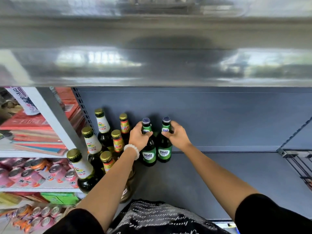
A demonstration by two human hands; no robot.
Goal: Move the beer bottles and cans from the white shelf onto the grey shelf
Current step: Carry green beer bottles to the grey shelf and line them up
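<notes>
Two green bottles point(156, 146) stand side by side, touching or nearly so, on the grey shelf point(219, 174), each gripped at the neck by a person reaching in from the front. The left hand point(139, 136) curls its fingers around the neck of the left one, thumb across the front; the right hand point(176, 134) wraps the neck of the right one in the same way. Both bases appear to rest on the shelf floor, so this looks like the setting-down step.

To finish it well, the hands should let go only once the bottles stand flat and steady, then lift straight off the necks so neither is tipped. The gold-capped bottles point(103, 144) crowd in just beside the left hand and its bead bracelet point(132, 150), so that wrist should draw back along its own line, not sideways. The shelf to the right lies bare, leaving room for later rows.

On the white shelf point(33, 154) at far left, pink cans point(30, 173) and further cans below seemingly still await moving.
</notes>
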